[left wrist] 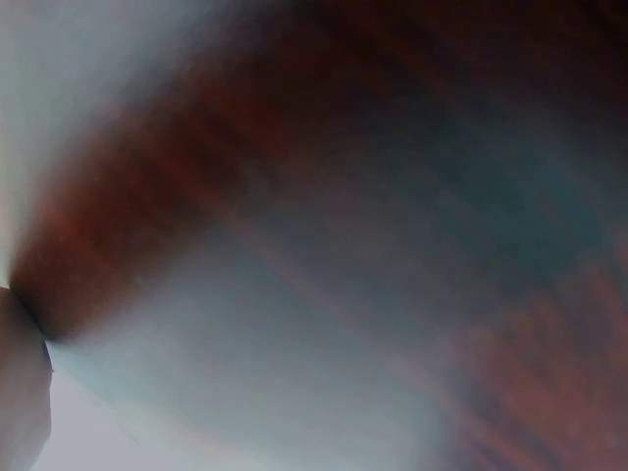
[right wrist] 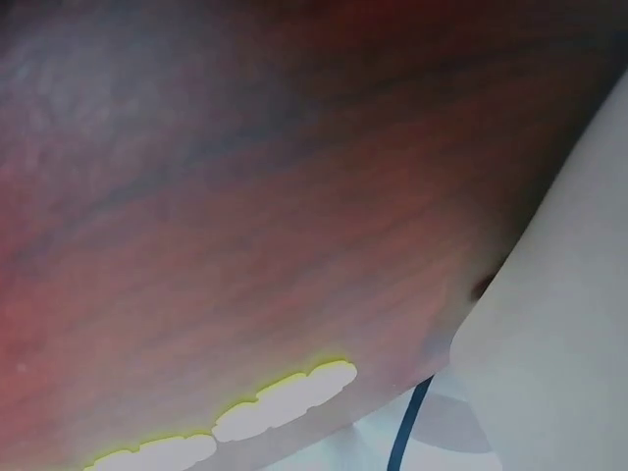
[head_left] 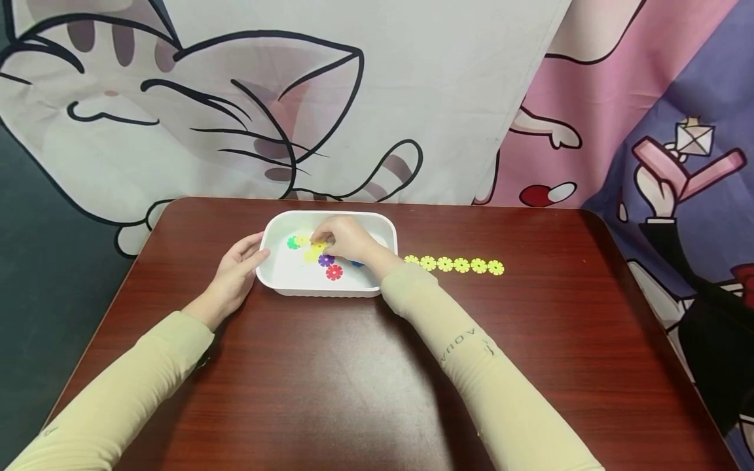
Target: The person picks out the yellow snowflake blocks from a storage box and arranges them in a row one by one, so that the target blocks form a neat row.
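Observation:
A white plastic tray (head_left: pixel 324 292) stands on the table and holds several small flower-shaped discs in green, yellow, purple, red and blue. At its left end my left hand (head_left: pixel 232 275) grips the rim, thumb on top and fingers along the outside. Inside the tray, my right hand (head_left: pixel 349 239) pinches a yellow flower disc (head_left: pixel 319 246) with thumb and fingertips, partly hiding it. Beneath it lie a purple disc (head_left: pixel 326 260) and a red disc (head_left: pixel 334 272). A blue disc (head_left: pixel 357 264) is mostly covered by the right wrist.
To the right of the tray, a straight row of yellow flower discs (head_left: pixel 462 265) lies on the brown table (head_left: pixel 330 392); the right wrist view also catches yellow discs (right wrist: pixel 285 400). Behind the table hangs a cat-print cloth (head_left: pixel 448 98). The left wrist view is badly blurred.

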The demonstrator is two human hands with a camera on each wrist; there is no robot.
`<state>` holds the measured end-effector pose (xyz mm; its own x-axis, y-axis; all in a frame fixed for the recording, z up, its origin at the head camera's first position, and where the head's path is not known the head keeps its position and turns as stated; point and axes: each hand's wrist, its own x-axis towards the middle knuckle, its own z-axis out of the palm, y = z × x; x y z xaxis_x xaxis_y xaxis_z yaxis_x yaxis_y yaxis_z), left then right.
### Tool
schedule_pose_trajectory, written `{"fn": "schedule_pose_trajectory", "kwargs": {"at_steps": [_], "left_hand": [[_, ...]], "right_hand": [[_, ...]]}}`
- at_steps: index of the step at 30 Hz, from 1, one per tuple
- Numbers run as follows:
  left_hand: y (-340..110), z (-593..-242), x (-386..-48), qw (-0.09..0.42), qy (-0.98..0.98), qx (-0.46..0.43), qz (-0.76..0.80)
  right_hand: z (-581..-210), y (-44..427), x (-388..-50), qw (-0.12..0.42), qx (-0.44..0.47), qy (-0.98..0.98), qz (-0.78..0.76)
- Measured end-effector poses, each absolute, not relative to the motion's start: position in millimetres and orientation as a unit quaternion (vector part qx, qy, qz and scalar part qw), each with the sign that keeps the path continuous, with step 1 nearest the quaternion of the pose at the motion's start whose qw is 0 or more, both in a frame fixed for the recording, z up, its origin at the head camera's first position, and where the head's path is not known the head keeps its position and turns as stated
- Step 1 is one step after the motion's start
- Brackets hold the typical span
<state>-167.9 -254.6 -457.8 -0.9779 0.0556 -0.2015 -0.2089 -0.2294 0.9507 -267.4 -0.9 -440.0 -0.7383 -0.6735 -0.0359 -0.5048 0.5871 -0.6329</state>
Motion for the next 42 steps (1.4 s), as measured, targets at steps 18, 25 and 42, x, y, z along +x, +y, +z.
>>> {"fn": "schedule_pose_trajectory", "kwargs": {"at_steps": [18, 25, 42], "left_hand": [[-255.0, -459.9, -167.1, 0.080, 0.616, -0.058, 0.782], [-254.0, -460.0, -168.3, 0.074, 0.611, -0.054, 0.787], [-255.4, -460.3, -167.8, 0.077, 0.606, -0.052, 0.790]], "right_hand": [[-438.8, -3.0, -264.2, 0.114, -0.350, 0.892, -0.264], [-439.1, -3.4, -264.9, 0.111, -0.355, 0.893, -0.253], [-438.4, -5.1, -262.2, 0.116, -0.367, 0.893, -0.233]]}}
